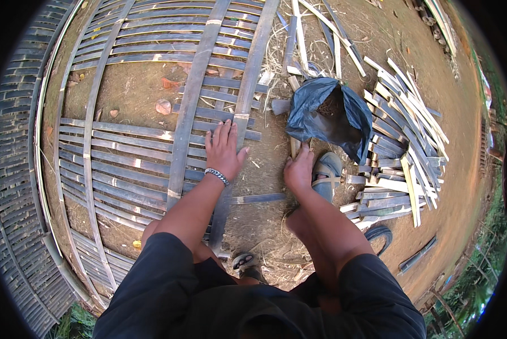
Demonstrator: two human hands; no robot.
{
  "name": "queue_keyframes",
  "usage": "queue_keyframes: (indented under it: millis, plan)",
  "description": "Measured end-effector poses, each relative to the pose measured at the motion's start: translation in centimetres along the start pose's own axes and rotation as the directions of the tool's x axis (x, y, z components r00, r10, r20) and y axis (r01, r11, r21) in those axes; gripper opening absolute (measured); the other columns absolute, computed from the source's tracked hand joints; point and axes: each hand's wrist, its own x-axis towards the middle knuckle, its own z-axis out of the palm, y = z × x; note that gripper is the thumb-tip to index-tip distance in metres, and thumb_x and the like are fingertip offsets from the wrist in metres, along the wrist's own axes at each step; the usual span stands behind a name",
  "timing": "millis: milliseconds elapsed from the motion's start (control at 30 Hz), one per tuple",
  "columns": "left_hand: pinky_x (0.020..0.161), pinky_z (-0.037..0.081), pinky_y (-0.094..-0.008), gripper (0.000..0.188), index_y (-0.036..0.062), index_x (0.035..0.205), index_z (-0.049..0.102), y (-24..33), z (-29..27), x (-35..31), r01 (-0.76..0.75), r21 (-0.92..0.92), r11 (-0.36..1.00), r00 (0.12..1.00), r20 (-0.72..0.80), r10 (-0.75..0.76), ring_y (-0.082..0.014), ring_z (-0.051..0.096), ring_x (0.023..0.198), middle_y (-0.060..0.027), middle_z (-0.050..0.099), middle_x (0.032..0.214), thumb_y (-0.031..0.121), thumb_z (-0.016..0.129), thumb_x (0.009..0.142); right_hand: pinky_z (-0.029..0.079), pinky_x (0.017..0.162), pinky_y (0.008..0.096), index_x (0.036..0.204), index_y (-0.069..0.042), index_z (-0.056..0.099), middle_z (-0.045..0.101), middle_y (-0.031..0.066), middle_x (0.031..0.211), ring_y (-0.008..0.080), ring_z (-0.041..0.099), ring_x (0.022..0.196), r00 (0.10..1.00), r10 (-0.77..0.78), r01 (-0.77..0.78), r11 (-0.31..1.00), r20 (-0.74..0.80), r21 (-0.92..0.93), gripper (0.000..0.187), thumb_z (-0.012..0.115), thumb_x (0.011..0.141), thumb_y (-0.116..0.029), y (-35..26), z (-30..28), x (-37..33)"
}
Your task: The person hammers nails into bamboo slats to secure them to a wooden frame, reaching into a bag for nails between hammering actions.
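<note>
My left hand (225,148), with a chain bracelet at its wrist, lies flat on the bamboo lattice (192,107). Its fingers are stretched out over the crossing slats, beside a long dark upright strip. My right hand (300,169) is closed around the light wooden handle of what looks like a hammer (294,148). A dull grey head (280,106) sticks out left of the black plastic bag (315,104), which hides part of the handle. The bag stands open just beyond my right hand, its dark inside showing small contents I cannot make out.
A heap of split bamboo slats (403,147) lies right of the bag. My sandalled foot (327,172) is beside my right hand. Loose strips and shavings (321,39) lie farther off. A dark coil (379,238) rests below the heap. Another bamboo panel (19,169) stands at far left.
</note>
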Motion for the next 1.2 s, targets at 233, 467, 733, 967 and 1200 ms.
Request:
queue_keyframes:
  millis: [233,467,733,967,1200]
  plan:
    - [0.127,0.016,-0.0555,0.078,0.0023,0.158,0.037,-0.4,1.7,-0.2,0.010,0.013,1.000,1.000,-0.015,-0.010,-0.0324,0.026,0.156,-0.0132,0.036,0.165,0.040,0.067,0.096,0.040,0.103,0.0543,0.150,-0.002,0.039,0.050,0.0221,0.131,0.0419,0.049,0.125,0.980,-0.162,0.137,0.970,-0.118,-0.200,0.072,0.072,0.090,-0.024,0.1,0.0,-0.7]
    - [0.127,0.015,-0.0559,0.080,0.0023,0.159,0.035,-0.7,2.0,-0.4,0.005,0.021,1.000,1.000,-0.028,-0.004,-0.0324,0.025,0.157,-0.0135,0.035,0.167,0.041,0.065,0.096,0.041,0.093,0.0527,0.118,-0.005,0.058,0.061,0.0158,0.111,0.0375,0.057,0.102,0.639,-0.610,0.667,0.743,-0.468,-0.058,0.032,0.072,0.091,-0.015,-4.1,-6.6,3.6]
    - [0.128,0.013,-0.0558,0.079,0.0020,0.159,0.035,-0.5,2.3,-0.3,-0.005,0.054,0.999,0.999,-0.038,0.007,-0.0323,0.025,0.157,-0.0135,0.035,0.167,0.041,0.065,0.097,0.054,0.093,0.0492,0.113,-0.010,0.071,0.071,0.0188,0.118,0.0405,0.068,0.109,0.993,-0.051,0.038,0.990,-0.103,-0.133,0.023,0.055,0.097,-0.015,-0.1,-9.5,15.1]
    - [0.127,0.014,-0.0563,0.081,-0.0012,0.156,0.038,-0.6,1.5,-0.4,-0.005,-0.036,0.999,0.999,-0.050,0.003,-0.0344,0.027,0.156,-0.0179,0.036,0.165,0.037,0.072,0.093,0.055,0.090,0.0472,0.114,-0.015,0.073,0.073,0.0157,0.116,0.0391,0.069,0.107,0.989,-0.132,0.119,0.980,-0.070,-0.161,0.024,0.056,0.099,-0.024,3.4,-7.5,18.3]
    - [0.128,0.013,-0.0559,0.086,-0.0019,0.158,0.035,-0.2,1.8,-2.1,0.025,-0.058,0.998,0.997,-0.068,-0.029,-0.0338,0.025,0.157,-0.0181,0.033,0.166,0.039,0.072,0.092,0.055,0.088,0.0445,0.103,-0.017,0.076,0.076,0.0135,0.103,0.0354,0.072,0.097,0.983,-0.148,0.137,0.986,-0.108,-0.098,0.020,0.071,0.094,-0.034,5.0,-9.2,18.0]
